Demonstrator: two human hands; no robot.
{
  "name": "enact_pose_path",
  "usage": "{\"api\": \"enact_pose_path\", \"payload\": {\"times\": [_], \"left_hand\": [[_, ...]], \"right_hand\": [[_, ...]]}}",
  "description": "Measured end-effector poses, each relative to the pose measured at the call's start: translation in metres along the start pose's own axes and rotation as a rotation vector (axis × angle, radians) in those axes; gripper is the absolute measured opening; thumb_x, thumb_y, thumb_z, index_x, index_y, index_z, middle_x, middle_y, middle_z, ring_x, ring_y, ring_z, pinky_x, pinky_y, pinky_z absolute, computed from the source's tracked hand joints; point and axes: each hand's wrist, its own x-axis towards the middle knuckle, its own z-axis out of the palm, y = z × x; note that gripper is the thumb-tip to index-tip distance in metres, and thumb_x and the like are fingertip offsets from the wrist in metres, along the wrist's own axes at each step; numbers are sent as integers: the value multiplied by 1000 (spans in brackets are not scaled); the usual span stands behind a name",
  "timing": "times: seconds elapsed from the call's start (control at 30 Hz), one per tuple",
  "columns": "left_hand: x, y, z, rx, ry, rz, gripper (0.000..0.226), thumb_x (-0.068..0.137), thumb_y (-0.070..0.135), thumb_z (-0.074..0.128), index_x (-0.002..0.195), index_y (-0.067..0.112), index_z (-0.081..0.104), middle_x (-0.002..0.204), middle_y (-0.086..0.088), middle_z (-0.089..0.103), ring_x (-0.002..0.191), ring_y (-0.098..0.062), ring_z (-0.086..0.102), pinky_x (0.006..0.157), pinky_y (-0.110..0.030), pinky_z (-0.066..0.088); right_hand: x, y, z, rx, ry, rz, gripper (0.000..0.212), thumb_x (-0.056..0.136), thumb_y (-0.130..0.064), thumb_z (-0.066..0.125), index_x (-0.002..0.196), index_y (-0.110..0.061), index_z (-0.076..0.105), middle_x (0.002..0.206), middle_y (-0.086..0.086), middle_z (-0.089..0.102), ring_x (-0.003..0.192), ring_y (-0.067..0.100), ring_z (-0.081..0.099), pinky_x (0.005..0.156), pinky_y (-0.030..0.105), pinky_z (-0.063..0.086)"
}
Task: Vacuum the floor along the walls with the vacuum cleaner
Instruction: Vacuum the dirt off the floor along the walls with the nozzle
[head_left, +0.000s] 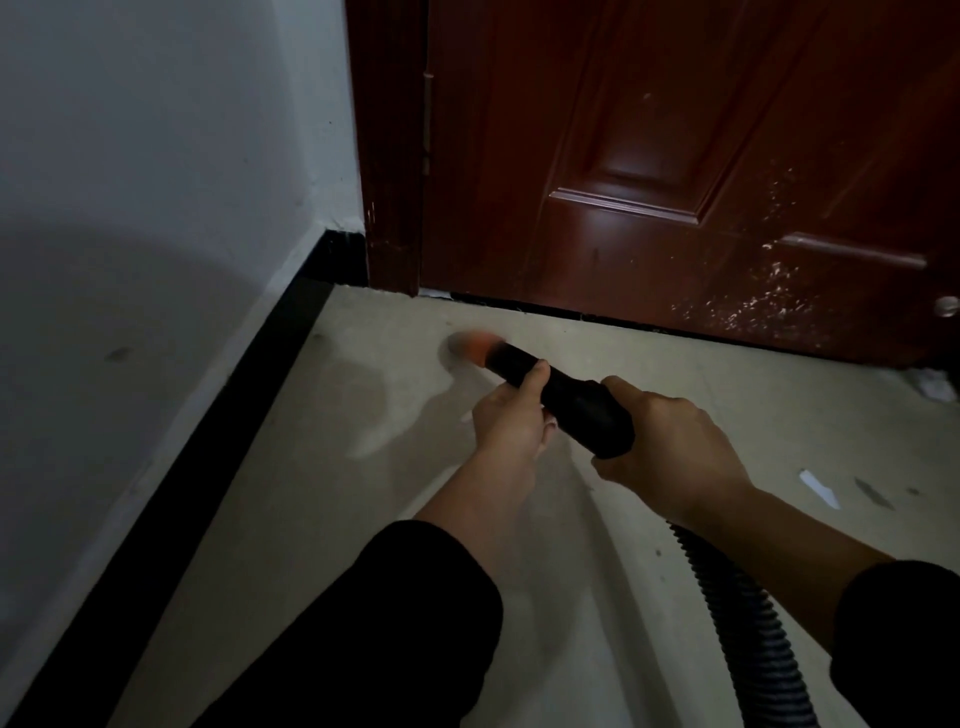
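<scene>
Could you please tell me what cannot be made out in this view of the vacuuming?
The vacuum body is outside the head view; the hose leaves the bottom edge.
The orange tip is motion-blurred, so contact with the floor is unclear.
Fingers of the left hand and right hand are mostly hidden behind the black wand.
The white scrap is too small to identify.

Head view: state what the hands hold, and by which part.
Both hold the black vacuum nozzle: left hand grips its narrow front, just behind the blurred orange tip; right hand grips its thick rear end, where the ribbed hose joins.
</scene>
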Motion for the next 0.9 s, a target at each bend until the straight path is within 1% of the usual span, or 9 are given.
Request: {"api": "enact_pose_path", "payload": {"times": [0.1, 0.2, 0.27, 0.33, 0.5, 0.63, 0.7, 0.8, 0.9], "left_hand": [[-7, -6, 3, 6, 5, 0, 16, 91, 29, 69, 81, 20, 61, 85, -4, 69, 74, -13, 65, 73, -27, 56], [-13, -11, 4, 52, 18, 25, 19, 91, 29, 69, 79, 16, 61, 80, -6, 69, 64, -16, 61, 66, -29, 52], [-18, -13, 4, 80, 32, 36, 23, 91, 31, 69, 78, 14, 61, 77, -7, 68, 62, -17, 60, 69, -32, 52], [-22, -14, 2, 80, 46, 42, 23, 90, 30, 69, 77, 13, 62, 77, -7, 69, 62, -18, 60, 73, -34, 52], [-32, -16, -6, 30, 62, 40, 18, 90, 27, 70, 80, 14, 63, 84, -6, 70, 68, -15, 64, 74, -28, 54], [-41, -19, -13, 18, 81, 46, 17, 90, 27, 69, 80, 14, 63, 89, -8, 71, 69, -14, 64, 72, -28, 52], [-44, -21, -18, 12, 94, 59, 17, 91, 26, 69, 80, 14, 63, 90, -9, 71, 69, -14, 64, 71, -28, 52], [-50, -25, -26, 16, 117, 81, 18, 90, 25, 69, 78, 13, 64, 85, -8, 71, 70, -15, 66, 73, -29, 54], [-58, -28, -31, 8, 136, 87, 18, 90, 24, 69, 77, 12, 64, 83, -9, 70, 69, -15, 66, 70, -28, 52]], "right_hand": [[-7, 6, -3, 18, -17, -10, 47, 77, -24, 76, 116, -24, 50, 92, 0, 66, 77, 21, 62, 64, 35, 55], [-15, 11, -8, 24, -27, -32, 49, 76, -25, 77, 116, -24, 50, 93, 0, 67, 77, 20, 62, 63, 32, 53], [-20, 11, -11, 26, -31, -45, 51, 75, -25, 78, 118, -25, 50, 94, 0, 67, 78, 20, 62, 64, 31, 54], [-23, 11, -14, 18, -41, -55, 51, 75, -25, 78, 119, -26, 50, 95, -1, 67, 79, 19, 63, 66, 32, 54], [-28, 7, -16, 12, -46, -94, 49, 77, -24, 75, 118, -26, 50, 95, -1, 66, 78, 19, 61, 62, 27, 48], [-35, 3, -14, 3, -38, -125, 50, 77, -25, 75, 121, -27, 49, 96, -1, 66, 75, 16, 57, 61, 26, 46], [-39, 0, -13, 0, -34, -141, 49, 78, -26, 73, 120, -27, 48, 96, -2, 66, 75, 16, 58, 61, 26, 48], [-46, -4, -12, 1, -37, -166, 49, 80, -26, 72, 122, -27, 48, 98, -1, 66, 80, 18, 62, 66, 30, 53], [-54, -6, -11, -17, -37, -192, 47, 81, -26, 69, 123, -27, 48, 99, -1, 65, 81, 18, 62, 66, 29, 53]]}}
